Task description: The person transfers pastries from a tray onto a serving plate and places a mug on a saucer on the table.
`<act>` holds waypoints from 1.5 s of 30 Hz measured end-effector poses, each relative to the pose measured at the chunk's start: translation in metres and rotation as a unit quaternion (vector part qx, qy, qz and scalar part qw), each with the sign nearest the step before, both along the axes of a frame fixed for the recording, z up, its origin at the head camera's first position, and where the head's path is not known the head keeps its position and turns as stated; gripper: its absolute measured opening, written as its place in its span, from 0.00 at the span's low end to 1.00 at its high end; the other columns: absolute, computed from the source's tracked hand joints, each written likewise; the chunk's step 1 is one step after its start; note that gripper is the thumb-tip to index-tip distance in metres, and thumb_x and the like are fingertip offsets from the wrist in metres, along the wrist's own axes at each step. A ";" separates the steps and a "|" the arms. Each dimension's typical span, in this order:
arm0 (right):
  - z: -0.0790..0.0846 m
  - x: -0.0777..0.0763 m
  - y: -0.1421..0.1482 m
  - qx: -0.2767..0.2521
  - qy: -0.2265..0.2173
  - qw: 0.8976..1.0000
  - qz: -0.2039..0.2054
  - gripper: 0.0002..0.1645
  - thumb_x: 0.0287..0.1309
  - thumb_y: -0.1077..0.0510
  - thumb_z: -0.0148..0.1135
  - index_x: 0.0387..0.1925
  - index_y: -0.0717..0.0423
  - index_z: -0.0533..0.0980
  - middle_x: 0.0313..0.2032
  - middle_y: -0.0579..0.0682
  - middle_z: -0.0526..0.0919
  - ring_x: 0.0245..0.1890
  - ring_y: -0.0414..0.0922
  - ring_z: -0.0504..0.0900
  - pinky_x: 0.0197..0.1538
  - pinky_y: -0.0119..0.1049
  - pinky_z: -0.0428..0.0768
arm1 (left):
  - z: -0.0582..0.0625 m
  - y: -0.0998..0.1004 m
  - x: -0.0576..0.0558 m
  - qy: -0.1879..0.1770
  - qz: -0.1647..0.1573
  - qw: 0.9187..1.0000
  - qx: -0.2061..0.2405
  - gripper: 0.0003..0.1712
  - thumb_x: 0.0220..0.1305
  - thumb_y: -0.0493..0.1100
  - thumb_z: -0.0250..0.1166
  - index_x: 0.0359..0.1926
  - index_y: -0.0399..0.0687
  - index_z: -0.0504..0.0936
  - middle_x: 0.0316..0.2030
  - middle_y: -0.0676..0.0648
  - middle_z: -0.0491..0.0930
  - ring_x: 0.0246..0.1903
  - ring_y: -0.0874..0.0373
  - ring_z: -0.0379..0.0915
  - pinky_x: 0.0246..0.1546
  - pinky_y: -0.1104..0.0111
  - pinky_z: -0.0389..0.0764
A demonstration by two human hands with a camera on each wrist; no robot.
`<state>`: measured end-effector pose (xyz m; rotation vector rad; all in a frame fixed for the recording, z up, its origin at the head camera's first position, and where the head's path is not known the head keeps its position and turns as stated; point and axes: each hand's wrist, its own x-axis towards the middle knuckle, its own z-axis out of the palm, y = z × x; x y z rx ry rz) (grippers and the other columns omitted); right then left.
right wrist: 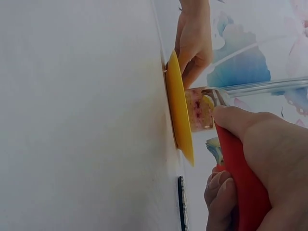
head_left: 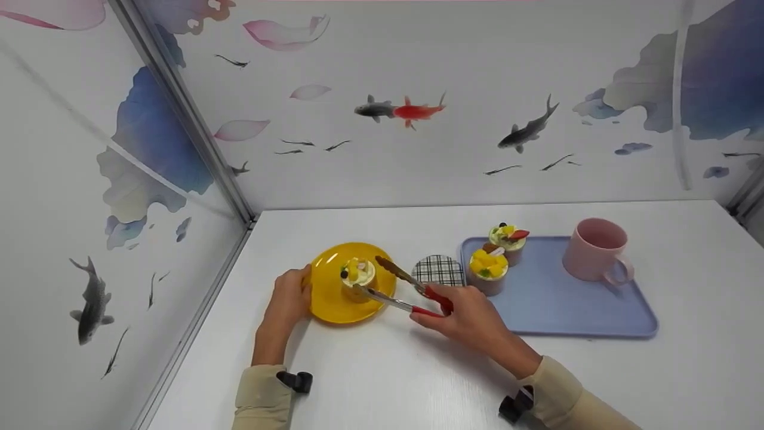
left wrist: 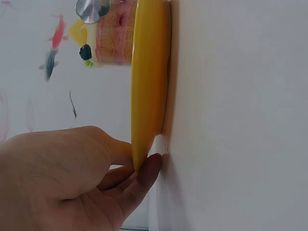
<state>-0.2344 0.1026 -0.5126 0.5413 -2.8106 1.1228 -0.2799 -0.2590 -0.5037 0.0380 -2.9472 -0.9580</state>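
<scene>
A yellow plate (head_left: 328,304) lies on the table, and my left hand (head_left: 287,301) pinches its left rim between thumb and fingers. On the plate stands a small dessert cup (head_left: 359,276) topped with cream, yellow fruit and a dark berry. My right hand (head_left: 471,319) grips red-handled metal tongs (head_left: 406,276). The tongs' arms are spread, one tip at the cup's near side and the other past its upper right; whether they touch it I cannot tell. In the left wrist view, the cup's layered side (left wrist: 115,33) shows above the plate.
Right of the plate lies a round plaid coaster (head_left: 439,270). A blue-purple tray (head_left: 573,310) holds two more dessert cups, a front one (head_left: 488,272) and a back one (head_left: 508,242), at its left end. A pink mug (head_left: 591,251) stands at its right.
</scene>
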 end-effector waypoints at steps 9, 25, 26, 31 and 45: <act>0.002 0.004 0.009 -0.012 -0.009 1.000 -0.014 0.35 0.54 0.29 0.80 0.50 0.49 0.88 0.22 0.39 0.76 0.25 0.40 0.73 0.24 0.26 0.67 | 0.000 0.001 0.002 0.011 0.000 1.000 -0.006 0.27 0.79 0.31 0.61 0.75 0.35 0.74 0.56 0.36 0.87 0.48 0.49 0.78 0.63 0.51 0.85; 0.003 0.007 0.019 -0.016 0.010 1.000 -0.025 0.43 0.53 0.24 0.77 0.58 0.50 0.87 0.20 0.39 0.72 0.21 0.38 0.70 0.22 0.27 0.63 | -0.001 0.000 0.003 0.011 0.002 1.000 0.006 0.27 0.79 0.31 0.62 0.75 0.36 0.75 0.56 0.37 0.87 0.49 0.48 0.79 0.64 0.51 0.85; 0.003 0.007 0.020 -0.017 0.016 0.999 -0.024 0.43 0.54 0.24 0.77 0.59 0.50 0.87 0.20 0.39 0.72 0.21 0.38 0.69 0.22 0.27 0.62 | -0.001 0.000 0.003 0.014 0.001 1.000 0.006 0.26 0.79 0.31 0.62 0.74 0.36 0.76 0.55 0.37 0.87 0.49 0.48 0.79 0.64 0.50 0.85; 0.003 0.007 0.029 -0.030 0.040 0.998 -0.032 0.43 0.55 0.24 0.76 0.60 0.49 0.87 0.20 0.38 0.73 0.22 0.37 0.70 0.22 0.27 0.65 | 0.000 0.001 0.003 0.015 0.001 1.000 0.008 0.25 0.79 0.33 0.62 0.73 0.36 0.77 0.52 0.38 0.87 0.47 0.49 0.79 0.62 0.51 0.86; 0.007 0.010 0.050 -0.027 0.030 0.997 -0.065 0.47 0.53 0.25 0.78 0.66 0.48 0.84 0.35 0.47 0.89 0.27 0.41 0.73 0.24 0.27 0.68 | -0.001 -0.001 0.001 0.000 0.002 1.000 0.009 0.28 0.80 0.33 0.61 0.77 0.36 0.73 0.59 0.36 0.86 0.52 0.47 0.80 0.67 0.50 0.84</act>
